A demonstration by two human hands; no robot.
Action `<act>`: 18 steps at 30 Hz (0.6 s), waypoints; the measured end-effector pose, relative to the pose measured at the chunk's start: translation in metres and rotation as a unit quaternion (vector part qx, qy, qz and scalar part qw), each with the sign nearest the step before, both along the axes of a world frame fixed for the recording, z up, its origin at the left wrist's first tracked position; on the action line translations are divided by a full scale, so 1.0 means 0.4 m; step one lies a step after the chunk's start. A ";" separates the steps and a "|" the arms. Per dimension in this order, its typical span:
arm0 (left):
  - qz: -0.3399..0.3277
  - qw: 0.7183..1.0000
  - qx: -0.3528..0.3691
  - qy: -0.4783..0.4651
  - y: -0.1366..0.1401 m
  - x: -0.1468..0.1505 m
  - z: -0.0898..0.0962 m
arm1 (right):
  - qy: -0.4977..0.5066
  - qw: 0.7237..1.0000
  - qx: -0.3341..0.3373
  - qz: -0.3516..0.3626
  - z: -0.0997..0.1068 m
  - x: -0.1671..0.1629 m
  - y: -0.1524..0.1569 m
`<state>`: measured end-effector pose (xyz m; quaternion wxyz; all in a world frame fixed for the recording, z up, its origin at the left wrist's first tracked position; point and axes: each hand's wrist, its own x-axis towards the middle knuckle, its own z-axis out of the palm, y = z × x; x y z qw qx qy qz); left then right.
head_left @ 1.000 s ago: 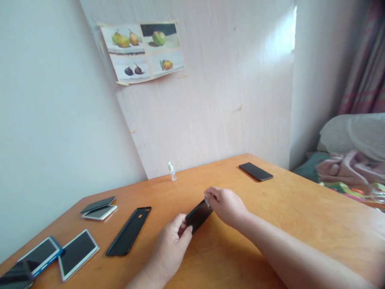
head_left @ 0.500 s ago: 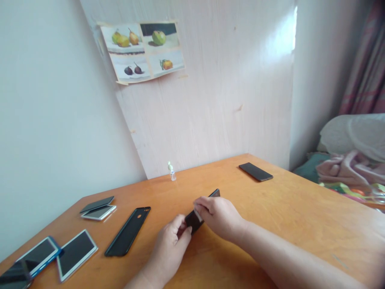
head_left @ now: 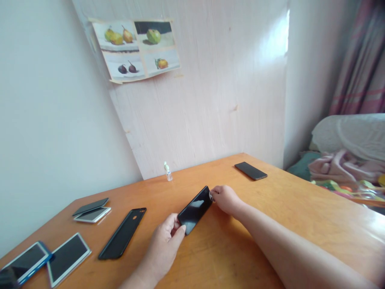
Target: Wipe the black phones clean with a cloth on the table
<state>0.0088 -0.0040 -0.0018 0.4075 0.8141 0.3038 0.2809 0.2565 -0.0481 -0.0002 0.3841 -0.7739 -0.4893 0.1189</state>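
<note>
A black smartphone is held tilted above the table, its glossy face reflecting light. My left hand grips its lower end between thumb and fingers. At the phone's upper right edge, my right hand is closed around a small white wipe or cloth, mostly hidden by the fingers. To the left lies an empty black phone case, its inside facing up with a round camera hole.
Several phones lie on the wooden table: a white one, a blue-edged one, a stacked pair and a black one. A small spray bottle stands at the back.
My right hand has moved from the middle of the phone to its upper right edge with the white piece. The phone's face is turned more toward me.
</note>
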 end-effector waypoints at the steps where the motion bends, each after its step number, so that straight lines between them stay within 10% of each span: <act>1: -0.003 1.000 -0.010 -0.005 0.002 0.000 -0.001 | -0.007 1.000 -0.012 0.003 -0.001 0.001 -0.002; 18: 0.072 0.980 -0.168 -0.081 -0.002 -0.005 0.031 | -0.069 0.995 -0.050 0.041 -0.005 -0.008 -0.017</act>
